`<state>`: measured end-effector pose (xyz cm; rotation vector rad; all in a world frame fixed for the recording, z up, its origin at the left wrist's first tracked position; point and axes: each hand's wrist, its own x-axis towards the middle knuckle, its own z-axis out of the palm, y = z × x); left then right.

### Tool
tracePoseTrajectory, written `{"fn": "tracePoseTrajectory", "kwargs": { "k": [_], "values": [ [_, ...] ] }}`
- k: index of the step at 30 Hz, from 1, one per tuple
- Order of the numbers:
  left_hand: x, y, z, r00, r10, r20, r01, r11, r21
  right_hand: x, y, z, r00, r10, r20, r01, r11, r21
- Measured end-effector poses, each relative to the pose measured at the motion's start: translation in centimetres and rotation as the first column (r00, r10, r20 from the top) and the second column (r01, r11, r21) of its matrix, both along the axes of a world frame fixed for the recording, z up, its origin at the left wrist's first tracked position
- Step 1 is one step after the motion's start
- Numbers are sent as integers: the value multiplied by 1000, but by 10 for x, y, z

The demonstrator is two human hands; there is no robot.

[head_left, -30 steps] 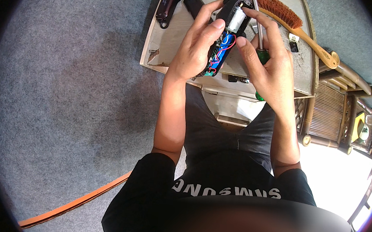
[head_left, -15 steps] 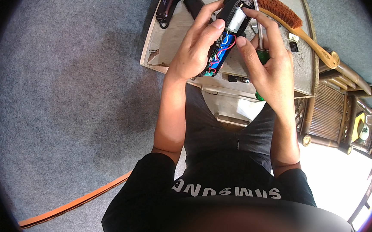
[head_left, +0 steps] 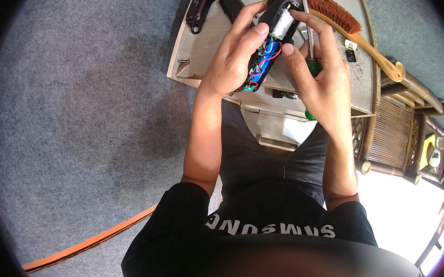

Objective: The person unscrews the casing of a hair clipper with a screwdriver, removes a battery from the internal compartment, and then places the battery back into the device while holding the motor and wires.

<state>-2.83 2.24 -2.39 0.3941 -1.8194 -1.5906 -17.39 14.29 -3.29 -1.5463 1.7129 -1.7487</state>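
My left hand [head_left: 234, 57] is closed around an opened hair clipper [head_left: 262, 64], tilted with its inside facing up. A silver motor [head_left: 282, 24] sits in the clipper's far end. Below it lie a blue battery, red and white wires and a small green board at the near end. My right hand [head_left: 321, 76] holds a screwdriver [head_left: 314, 68] with a green handle, its metal shaft pointing away from me. The right index fingertip rests at the clipper's far end beside the motor, and the thumb is by its right edge.
On the wooden table [head_left: 191, 59] lie a dark clipper cover [head_left: 203, 6], another dark part [head_left: 231, 6] and a brush [head_left: 343, 21] with reddish bristles. Small black parts [head_left: 278, 94] are near the front edge. A bamboo chair [head_left: 390, 132] stands at right; an orange strip [head_left: 91, 240] crosses the floor.
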Motion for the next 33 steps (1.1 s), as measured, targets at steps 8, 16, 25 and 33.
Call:
{"fn": "tracePoseTrajectory", "kwargs": {
  "k": [8,16,25,33],
  "values": [
    [1,0,1,1000,-1,12,1,1000,11,0,1,2,1000,10,-4,-10,1000,20],
    [-1,0,-1,1000,-6,1,6,1000,27,1,4,8,1000,10,9,-10,997,73],
    [-3,-2,3,1000,-8,2,8,999,48,-3,4,17,1000,9,-10,-7,988,157],
    [-2,-7,1,999,-14,46,15,999,-36,-7,0,15,1000,12,-18,-9,988,152]
  ]
}}
